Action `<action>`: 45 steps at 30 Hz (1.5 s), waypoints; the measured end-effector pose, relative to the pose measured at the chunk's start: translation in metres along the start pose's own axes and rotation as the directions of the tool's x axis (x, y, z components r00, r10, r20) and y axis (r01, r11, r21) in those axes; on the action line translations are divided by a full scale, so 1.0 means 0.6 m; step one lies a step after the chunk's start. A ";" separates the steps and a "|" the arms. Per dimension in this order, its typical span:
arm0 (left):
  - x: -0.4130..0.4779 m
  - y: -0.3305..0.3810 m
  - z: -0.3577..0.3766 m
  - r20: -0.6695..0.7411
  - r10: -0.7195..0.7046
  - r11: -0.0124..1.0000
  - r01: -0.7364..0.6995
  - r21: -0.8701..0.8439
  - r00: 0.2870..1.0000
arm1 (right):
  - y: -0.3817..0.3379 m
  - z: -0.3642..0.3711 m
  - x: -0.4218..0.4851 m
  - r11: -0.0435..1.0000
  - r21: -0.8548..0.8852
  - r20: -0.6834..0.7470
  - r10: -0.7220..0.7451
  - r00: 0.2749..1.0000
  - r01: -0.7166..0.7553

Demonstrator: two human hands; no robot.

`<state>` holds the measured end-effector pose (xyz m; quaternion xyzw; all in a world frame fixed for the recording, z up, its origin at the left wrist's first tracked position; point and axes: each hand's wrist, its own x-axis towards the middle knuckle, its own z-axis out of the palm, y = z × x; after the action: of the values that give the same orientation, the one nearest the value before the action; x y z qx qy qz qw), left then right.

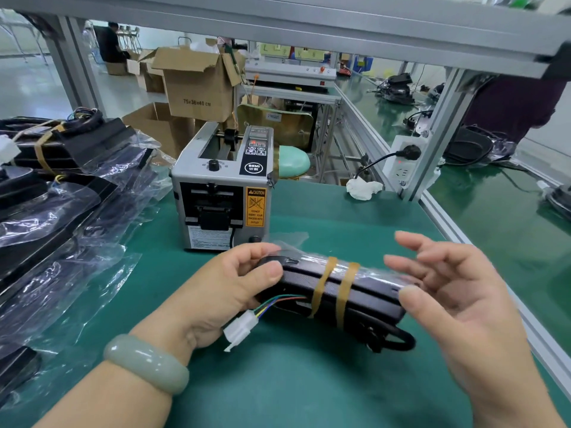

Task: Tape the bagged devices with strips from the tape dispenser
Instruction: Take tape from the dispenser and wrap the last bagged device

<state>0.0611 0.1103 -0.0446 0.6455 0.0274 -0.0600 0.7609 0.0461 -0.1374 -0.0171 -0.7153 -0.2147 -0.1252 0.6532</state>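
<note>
Here, the left hand (234,282) grips the left end of a bagged black device (367,293) over the green mat (278,390), near the tape dispenser (222,196). The right hand (457,291), fingers spread, flanks its right end. Two brown tape strips (323,282) band its middle.

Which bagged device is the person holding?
The bagged device in the left hand, before the tape dispenser, with two tan strips; the others lie piled left.

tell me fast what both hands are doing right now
Left hand: closed around the left end of the bagged device, holding it.
Right hand: open, fingers spread at the device's right end, gripping nothing.
</note>
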 end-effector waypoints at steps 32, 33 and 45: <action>0.078 0.079 -0.054 -0.653 -0.202 0.969 0.052 -0.242 0.730 | 0.031 0.048 -0.011 0.810 -0.586 -0.168 -0.096 0.981 -0.021; 0.079 0.080 -0.053 -0.645 -0.208 0.968 0.060 -0.243 0.735 | 0.031 0.048 -0.011 0.808 -0.589 -0.166 -0.100 0.981 -0.017; 0.092 0.082 -0.056 -0.661 -0.225 0.956 0.031 -0.291 0.716 | 0.034 0.048 -0.014 0.804 -0.594 -0.163 -0.104 0.981 -0.013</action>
<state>0.1234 0.1479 -0.0083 0.5131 0.3598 0.1346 0.7676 0.0457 -0.1112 -0.0422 -0.8630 -0.1196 -0.2680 0.4113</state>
